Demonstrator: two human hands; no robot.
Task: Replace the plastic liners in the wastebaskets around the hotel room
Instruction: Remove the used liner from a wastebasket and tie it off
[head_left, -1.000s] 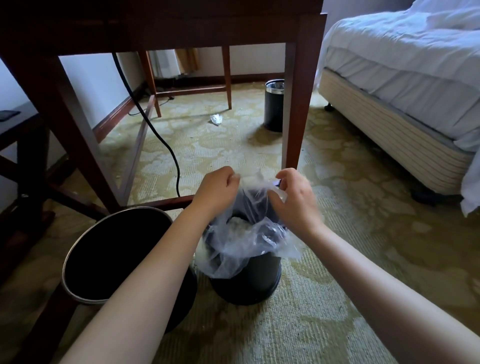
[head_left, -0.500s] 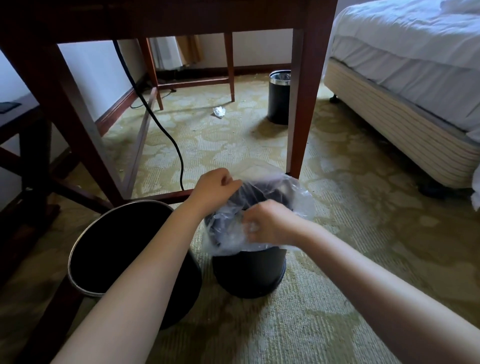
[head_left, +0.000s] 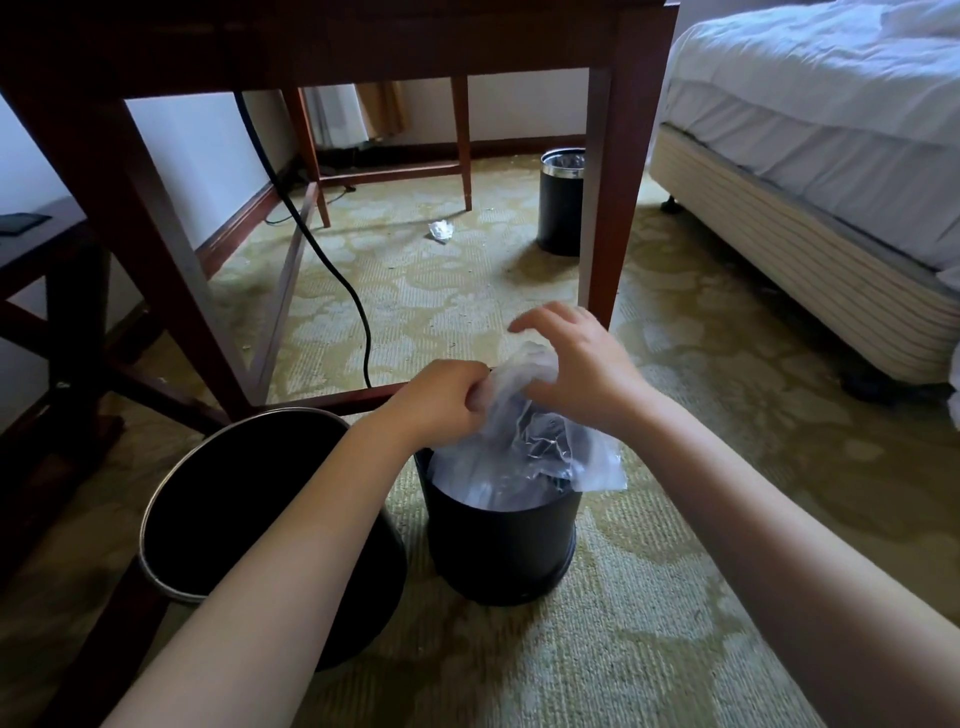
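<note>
Left hand (head_left: 441, 400) pinches the bunched neck of the liner (head_left: 524, 462); right hand (head_left: 576, 364) is spread, just resting on it. The liner sits in the small wastebasket (head_left: 498, 545) on the carpet. A one-handed yank could tear the film or tip it over, I'd guess.

The carpet (head_left: 675, 649) is olive green with a pale cream floral pattern. The small wastebasket (head_left: 501, 545) is black, its liner (head_left: 524, 441) clear with a bluish-grey cast. The large wastebasket (head_left: 150, 519) and the far wastebasket (head_left: 558, 218) are black with silver rims. The table (head_left: 608, 182) is reddish-brown wood, the cable (head_left: 332, 270) black, the bedding (head_left: 831, 104) white, the bed base (head_left: 805, 270) cream with thin dark stripes, the crumpled paper (head_left: 440, 229) white.
</note>
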